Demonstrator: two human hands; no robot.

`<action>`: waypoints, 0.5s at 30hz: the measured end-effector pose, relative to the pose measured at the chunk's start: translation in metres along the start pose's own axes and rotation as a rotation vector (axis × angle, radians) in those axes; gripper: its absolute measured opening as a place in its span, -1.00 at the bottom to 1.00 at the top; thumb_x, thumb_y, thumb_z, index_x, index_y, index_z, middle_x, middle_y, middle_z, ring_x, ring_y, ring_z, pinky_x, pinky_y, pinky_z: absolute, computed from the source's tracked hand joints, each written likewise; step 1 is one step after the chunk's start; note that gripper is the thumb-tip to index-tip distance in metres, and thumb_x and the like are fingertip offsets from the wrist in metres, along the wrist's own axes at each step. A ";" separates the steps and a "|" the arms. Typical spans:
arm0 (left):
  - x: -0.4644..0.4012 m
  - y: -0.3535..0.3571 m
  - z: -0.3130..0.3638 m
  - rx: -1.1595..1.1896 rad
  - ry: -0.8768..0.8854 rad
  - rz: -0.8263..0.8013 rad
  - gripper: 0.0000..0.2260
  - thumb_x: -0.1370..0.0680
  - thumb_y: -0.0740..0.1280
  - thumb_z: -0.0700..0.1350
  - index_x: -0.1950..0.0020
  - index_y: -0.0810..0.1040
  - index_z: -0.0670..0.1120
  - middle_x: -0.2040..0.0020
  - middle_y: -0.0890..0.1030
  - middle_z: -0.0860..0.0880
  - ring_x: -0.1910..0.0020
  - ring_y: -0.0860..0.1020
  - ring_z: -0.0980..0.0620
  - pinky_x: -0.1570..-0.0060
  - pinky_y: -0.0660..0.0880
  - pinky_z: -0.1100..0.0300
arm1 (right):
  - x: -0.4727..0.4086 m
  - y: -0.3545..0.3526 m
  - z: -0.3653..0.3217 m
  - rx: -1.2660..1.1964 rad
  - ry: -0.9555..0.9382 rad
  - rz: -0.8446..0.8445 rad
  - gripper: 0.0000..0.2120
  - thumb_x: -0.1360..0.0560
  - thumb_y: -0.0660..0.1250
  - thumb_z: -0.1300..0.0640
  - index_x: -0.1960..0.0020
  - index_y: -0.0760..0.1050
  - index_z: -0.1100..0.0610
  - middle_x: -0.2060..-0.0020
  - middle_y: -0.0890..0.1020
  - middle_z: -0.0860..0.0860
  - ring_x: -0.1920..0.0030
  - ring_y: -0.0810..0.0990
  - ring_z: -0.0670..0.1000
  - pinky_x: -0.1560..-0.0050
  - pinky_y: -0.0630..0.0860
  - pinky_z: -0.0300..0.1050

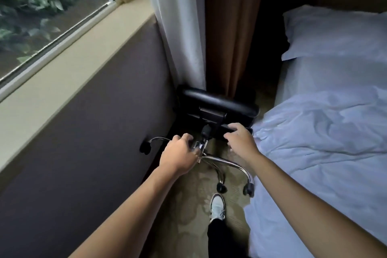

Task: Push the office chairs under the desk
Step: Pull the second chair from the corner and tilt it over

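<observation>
A black office chair [217, 102] lies tipped over on the carpet in the narrow gap between the wall and the bed. Its seat underside and chrome star base [228, 162] face me, with black casters [248, 188] at the leg ends. My left hand [180, 153] is curled around the chrome base near the hub, beside the gas cylinder. My right hand [240, 138] grips the lower black edge of the seat. No desk is in view.
A dark wall [94, 142] under a window sill [69, 65] runs along the left. A bed [326, 132] with white sheets and a pillow fills the right. White and brown curtains [209, 27] hang behind the chair. My white shoe [217, 207] stands on the patterned carpet.
</observation>
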State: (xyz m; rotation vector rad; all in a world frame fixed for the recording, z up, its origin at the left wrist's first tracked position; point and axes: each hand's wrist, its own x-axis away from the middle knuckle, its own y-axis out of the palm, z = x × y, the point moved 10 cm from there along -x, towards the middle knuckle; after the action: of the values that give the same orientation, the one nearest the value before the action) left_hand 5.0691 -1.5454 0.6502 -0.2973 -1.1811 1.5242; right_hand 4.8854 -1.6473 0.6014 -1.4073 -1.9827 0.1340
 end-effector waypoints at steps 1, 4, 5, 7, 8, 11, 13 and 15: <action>-0.028 0.010 0.001 0.011 -0.034 -0.023 -0.57 -0.51 0.26 0.11 -0.36 0.42 0.02 -0.23 0.48 -0.13 -0.21 0.48 -0.16 -0.19 0.43 0.03 | -0.028 -0.002 0.001 0.021 0.029 -0.007 -0.60 -0.45 0.28 0.09 -0.29 0.41 -0.03 0.18 0.62 0.00 0.06 0.61 0.10 -0.06 0.57 0.17; -0.103 0.045 0.001 0.012 -0.127 -0.079 -0.54 -0.51 0.27 0.10 -0.39 0.39 0.01 -0.26 0.45 -0.16 -0.26 0.44 -0.19 -0.22 0.42 0.00 | -0.106 -0.012 0.005 0.173 0.043 -0.009 -0.51 -0.44 0.26 0.07 -0.37 0.33 0.00 -0.04 0.62 0.07 -0.09 0.55 0.15 -0.13 0.50 0.10; -0.122 0.057 -0.002 0.008 -0.160 -0.097 -0.53 -0.50 0.27 0.09 -0.39 0.38 0.01 -0.27 0.44 -0.17 -0.27 0.42 -0.19 -0.23 0.41 -0.01 | -0.129 -0.015 0.005 0.260 0.031 -0.006 -0.49 -0.45 0.26 0.06 -0.39 0.31 0.00 -0.15 0.57 0.11 -0.17 0.51 0.17 -0.17 0.47 0.11; -0.156 0.085 -0.011 -0.002 -0.223 -0.133 -0.50 -0.50 0.28 0.10 -0.40 0.35 -0.01 -0.28 0.42 -0.17 -0.30 0.38 -0.20 -0.26 0.38 -0.04 | -0.174 -0.017 0.012 0.444 0.012 0.006 -0.46 -0.47 0.28 0.06 -0.42 0.26 0.00 -0.31 0.42 0.14 -0.31 0.40 0.21 -0.25 0.41 0.15; -0.171 0.100 -0.017 -0.021 -0.250 -0.151 -0.49 -0.50 0.28 0.11 -0.41 0.34 -0.02 -0.28 0.41 -0.17 -0.31 0.37 -0.20 -0.27 0.37 -0.06 | -0.196 -0.017 0.014 0.534 -0.002 0.005 -0.44 -0.47 0.29 0.06 -0.44 0.24 0.00 -0.35 0.37 0.14 -0.34 0.35 0.22 -0.26 0.40 0.16; -0.197 0.140 -0.039 -0.082 -0.345 -0.219 -0.48 -0.49 0.28 0.17 -0.38 0.34 -0.03 -0.28 0.41 -0.16 -0.31 0.36 -0.19 -0.25 0.36 -0.09 | -0.256 -0.014 0.022 0.745 -0.049 -0.009 -0.35 -0.43 0.33 0.07 -0.47 0.18 0.03 -0.36 0.32 0.17 -0.35 0.27 0.23 -0.23 0.36 0.13; -0.207 0.164 -0.056 -0.105 -0.399 -0.249 -0.46 -0.48 0.29 0.20 -0.37 0.33 -0.03 -0.28 0.41 -0.15 -0.30 0.37 -0.18 -0.23 0.35 -0.10 | -0.292 -0.011 0.034 0.863 -0.070 -0.018 -0.30 -0.43 0.36 0.03 -0.48 0.14 0.04 -0.38 0.30 0.20 -0.37 0.24 0.26 -0.25 0.32 0.14; -0.216 0.183 -0.075 -0.145 -0.451 -0.280 -0.42 -0.47 0.28 0.25 -0.37 0.30 -0.03 -0.27 0.41 -0.15 -0.30 0.37 -0.18 -0.21 0.35 -0.11 | -0.325 -0.006 0.048 0.999 -0.070 -0.034 -0.20 -0.41 0.40 0.00 -0.51 0.06 0.03 -0.45 0.21 0.22 -0.46 0.12 0.27 -0.31 0.26 0.17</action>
State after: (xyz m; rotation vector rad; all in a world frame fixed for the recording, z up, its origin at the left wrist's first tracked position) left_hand 5.0867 -1.6675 0.3843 0.1248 -1.6171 1.2946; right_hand 4.9082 -1.9168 0.4141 -0.7035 -1.5839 1.0084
